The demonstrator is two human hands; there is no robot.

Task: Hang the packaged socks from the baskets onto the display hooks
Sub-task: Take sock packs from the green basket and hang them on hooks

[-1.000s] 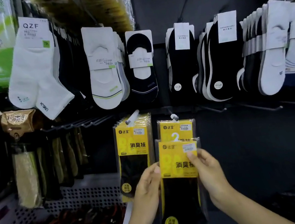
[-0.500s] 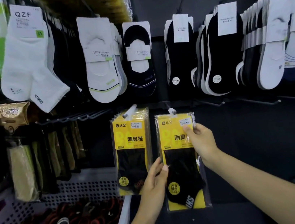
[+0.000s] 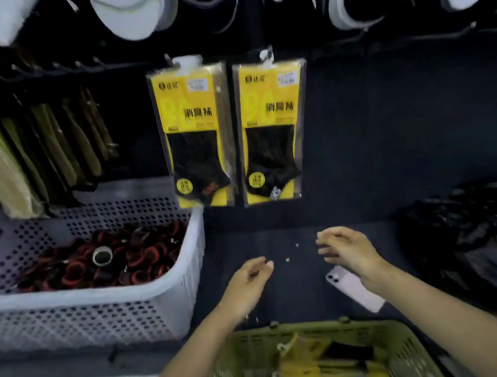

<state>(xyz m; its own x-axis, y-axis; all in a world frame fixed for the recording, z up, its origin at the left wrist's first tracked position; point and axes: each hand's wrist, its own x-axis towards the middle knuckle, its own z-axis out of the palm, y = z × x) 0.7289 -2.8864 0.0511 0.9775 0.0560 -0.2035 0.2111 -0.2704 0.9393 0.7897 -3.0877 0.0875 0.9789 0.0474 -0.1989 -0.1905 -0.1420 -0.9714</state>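
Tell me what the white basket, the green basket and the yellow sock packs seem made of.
White basket: moulded plastic by the look, matte, walls pierced with regular holes. Green basket: likely plastic too, slatted walls, though blurred. Yellow sock packs: printed card in clear glossy film, judging by shiny transparent edges.

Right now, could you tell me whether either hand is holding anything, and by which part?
Nothing is held. The left hand and the right hand are both empty, fingers loosely curled, above the dark shelf beyond the green basket.
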